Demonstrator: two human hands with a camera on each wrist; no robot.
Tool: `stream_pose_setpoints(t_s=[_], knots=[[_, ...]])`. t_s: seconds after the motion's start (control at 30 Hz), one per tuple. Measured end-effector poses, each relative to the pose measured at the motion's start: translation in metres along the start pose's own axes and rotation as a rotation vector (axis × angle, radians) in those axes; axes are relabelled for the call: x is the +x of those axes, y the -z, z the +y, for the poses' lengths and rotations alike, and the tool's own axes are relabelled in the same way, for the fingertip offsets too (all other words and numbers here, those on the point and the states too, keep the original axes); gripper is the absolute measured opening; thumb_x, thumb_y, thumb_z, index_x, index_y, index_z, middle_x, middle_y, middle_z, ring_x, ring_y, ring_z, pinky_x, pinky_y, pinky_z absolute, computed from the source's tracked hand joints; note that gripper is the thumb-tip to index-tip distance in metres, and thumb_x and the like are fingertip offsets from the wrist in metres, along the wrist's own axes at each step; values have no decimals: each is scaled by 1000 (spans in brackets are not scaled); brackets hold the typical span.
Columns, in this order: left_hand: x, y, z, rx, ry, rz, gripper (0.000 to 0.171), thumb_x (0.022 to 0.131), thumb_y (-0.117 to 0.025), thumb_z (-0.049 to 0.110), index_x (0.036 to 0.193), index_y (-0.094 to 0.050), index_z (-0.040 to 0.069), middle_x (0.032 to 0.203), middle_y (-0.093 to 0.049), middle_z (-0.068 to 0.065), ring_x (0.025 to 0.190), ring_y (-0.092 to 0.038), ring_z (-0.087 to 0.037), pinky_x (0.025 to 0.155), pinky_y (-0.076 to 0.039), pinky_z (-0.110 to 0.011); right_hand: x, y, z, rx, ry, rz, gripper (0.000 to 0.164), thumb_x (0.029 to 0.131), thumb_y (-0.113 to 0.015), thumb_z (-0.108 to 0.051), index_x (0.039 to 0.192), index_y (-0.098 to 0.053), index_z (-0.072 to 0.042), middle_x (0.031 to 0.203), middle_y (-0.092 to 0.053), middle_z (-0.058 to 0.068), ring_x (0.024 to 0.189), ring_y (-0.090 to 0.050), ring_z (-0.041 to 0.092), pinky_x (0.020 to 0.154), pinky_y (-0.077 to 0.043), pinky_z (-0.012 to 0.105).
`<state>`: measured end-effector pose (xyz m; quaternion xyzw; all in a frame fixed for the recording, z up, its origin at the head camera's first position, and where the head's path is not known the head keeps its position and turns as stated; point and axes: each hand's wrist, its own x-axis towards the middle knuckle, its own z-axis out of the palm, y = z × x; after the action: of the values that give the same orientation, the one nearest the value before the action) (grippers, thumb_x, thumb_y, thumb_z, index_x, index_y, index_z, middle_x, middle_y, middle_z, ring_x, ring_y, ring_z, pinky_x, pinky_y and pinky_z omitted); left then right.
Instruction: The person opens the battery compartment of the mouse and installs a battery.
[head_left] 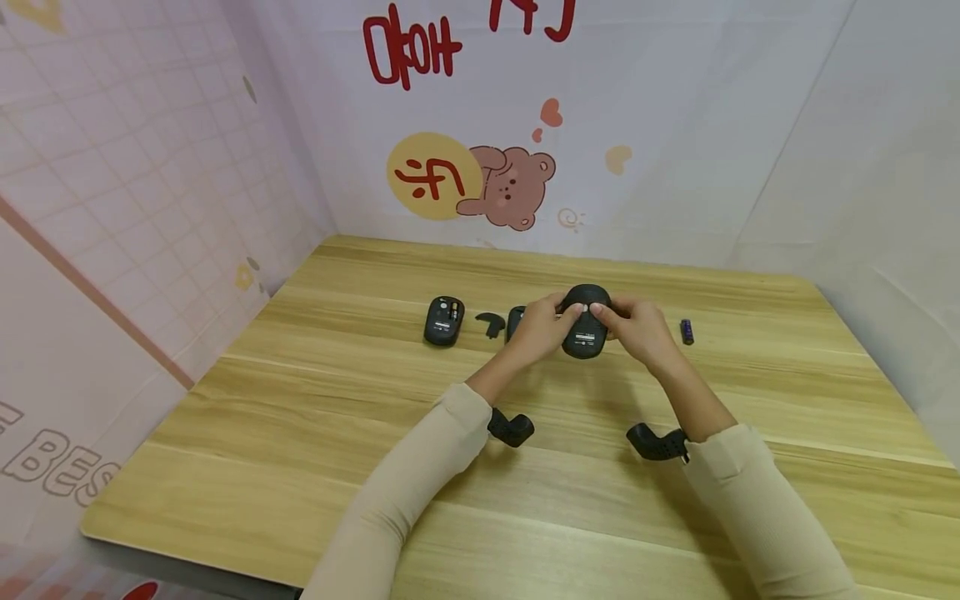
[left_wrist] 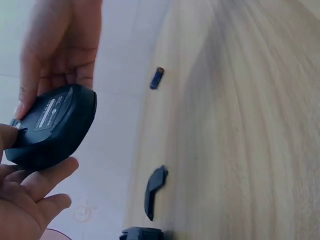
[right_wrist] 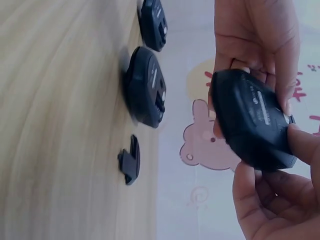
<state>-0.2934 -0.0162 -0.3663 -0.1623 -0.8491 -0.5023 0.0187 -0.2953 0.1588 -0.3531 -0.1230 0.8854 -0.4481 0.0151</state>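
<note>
Both hands hold a black computer mouse [head_left: 584, 337] raised above the table, its labelled underside turned up. My left hand [head_left: 542, 327] grips its left side and my right hand [head_left: 637, 329] its right side. Both thumbs press side by side on the underside near the far end, where they cover part of it. In the left wrist view, fingers of the left hand [left_wrist: 30, 200] curl beneath the mouse [left_wrist: 52, 125]. The right wrist view has the right hand [right_wrist: 285, 205] supporting the mouse [right_wrist: 250, 120] from below, thumb on the underside.
Left on the table lies an upturned mouse [head_left: 444, 323] with a battery in its uncovered slot. Beside it are a battery cover [head_left: 492, 323] and another upturned mouse [right_wrist: 146, 87], partly hidden in the head view. A second cover [right_wrist: 131, 162] and a purple battery [head_left: 687, 332] lie farther right.
</note>
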Motion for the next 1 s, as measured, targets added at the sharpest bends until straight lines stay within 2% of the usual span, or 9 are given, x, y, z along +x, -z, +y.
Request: stream_pose_setpoints(t_s=[0.1, 0.2, 0.3, 0.37, 0.53, 0.63, 0.73, 0.87, 1.0], knots=[[-3, 4, 4, -33, 9, 25, 43, 99, -50, 31, 132, -54, 3, 118, -64, -10, 106, -62, -18, 80, -53, -22, -3, 0, -4, 13, -7, -6, 54, 96, -49, -45, 118, -61, 3, 99, -66, 19, 83, -63, 27, 80, -51, 44], [-5, 10, 7, -59, 27, 44, 40, 97, -54, 32, 124, -61, 3, 113, -66, -10, 104, -63, -18, 82, -54, -24, -5, 1, -8, 36, -3, -16, 54, 96, -50, -46, 122, -60, 1, 97, -66, 16, 77, -63, 21, 77, -52, 39], [-6, 15, 9, -89, 37, 50, 37, 95, -58, 33, 115, -67, 2, 103, -70, -9, 96, -65, -17, 77, -54, -23, -7, 2, -14, 70, 4, -29, 58, 96, -50, -45, 131, -53, 0, 98, -65, 18, 72, -63, 18, 74, -53, 35], [-6, 19, 10, -117, 38, 43, 34, 94, -59, 32, 109, -69, 2, 93, -71, -7, 85, -65, -14, 69, -53, -21, -9, 3, -18, 93, 0, -32, 59, 96, -51, -44, 136, -48, 0, 99, -64, 19, 69, -63, 17, 72, -54, 32], [-9, 24, 12, -160, 56, 26, 30, 94, -59, 30, 92, -72, 3, 68, -60, -1, 59, -47, -11, 50, -36, -19, -11, 1, -25, 124, -21, -29, 58, 96, -53, -41, 136, -48, 1, 101, -62, 21, 63, -60, 14, 64, -56, 31], [-11, 26, 12, -168, 72, 20, 32, 94, -59, 31, 83, -71, 4, 59, -49, 1, 52, -36, -10, 45, -26, -20, -12, 0, -27, 141, -4, -29, 54, 97, -53, -38, 134, -51, 2, 102, -62, 22, 59, -58, 14, 58, -57, 33], [-13, 28, 12, -156, 76, 24, 34, 93, -59, 32, 75, -67, 5, 54, -42, 3, 49, -31, -9, 44, -22, -20, -12, -2, -27, 151, 29, -34, 49, 98, -51, -35, 131, -54, 2, 97, -62, 20, 57, -57, 14, 55, -56, 31], [-15, 29, 12, -149, 80, 35, 35, 93, -60, 30, 72, -66, 3, 52, -40, 3, 47, -30, -9, 43, -22, -20, -13, -1, -27, 191, 48, -64, 42, 101, -45, -27, 126, -56, 7, 81, -58, 12, 56, -55, 13, 55, -55, 31], [-17, 30, 12, -135, 89, 34, 31, 93, -60, 30, 84, -73, 3, 56, -48, 3, 50, -36, -9, 44, -26, -20, -15, 0, -28, 255, 35, -118, 40, 102, -42, -20, 129, -52, 8, 72, -53, 7, 56, -52, 11, 56, -54, 29]])
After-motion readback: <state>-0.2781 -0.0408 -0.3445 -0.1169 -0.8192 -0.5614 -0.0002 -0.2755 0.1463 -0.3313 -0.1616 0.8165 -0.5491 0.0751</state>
